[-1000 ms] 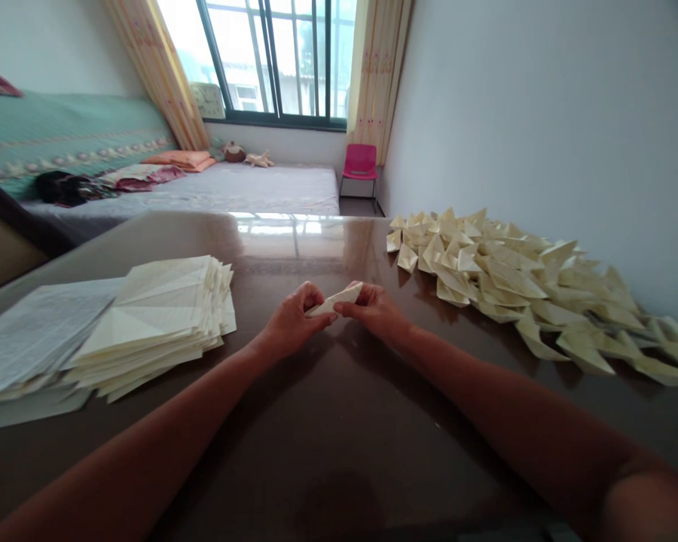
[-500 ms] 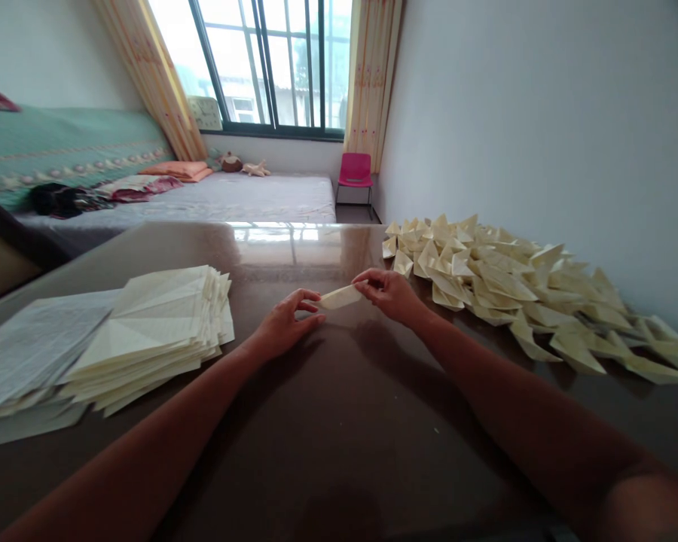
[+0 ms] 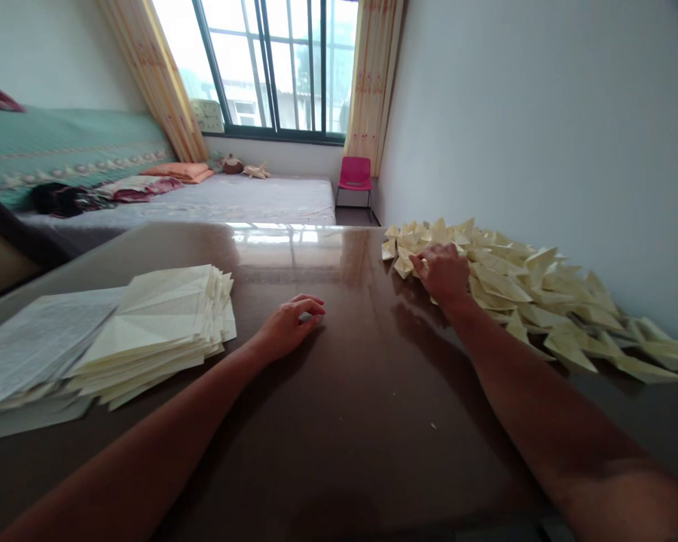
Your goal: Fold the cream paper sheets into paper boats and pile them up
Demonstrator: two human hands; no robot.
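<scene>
My right hand [image 3: 441, 272] is over the near left part of a heap of boat-shaped folded papers [image 3: 500, 282], cream in colour. Its fingers are curled. The hand hides most of what is under it, and I cannot tell a held piece from the heap. Nothing is in my left hand [image 3: 291, 324], which rests on the glossy brown table [image 3: 339, 406] with its thumb apart from the fingers. To the left of it lies a stack of creased cream paper sheets [image 3: 163, 316].
Greyish printed sheets [image 3: 39, 339] lie beside the cream stack at the far left. A white wall [image 3: 542, 135] runs along the right side. Beyond the table are a bed [image 3: 265, 197] and a pink chair [image 3: 355, 175].
Both hands held a folded paper piece a second ago. My left hand has let go and stayed near its spot. My right hand has moved right with the piece to the heap.
</scene>
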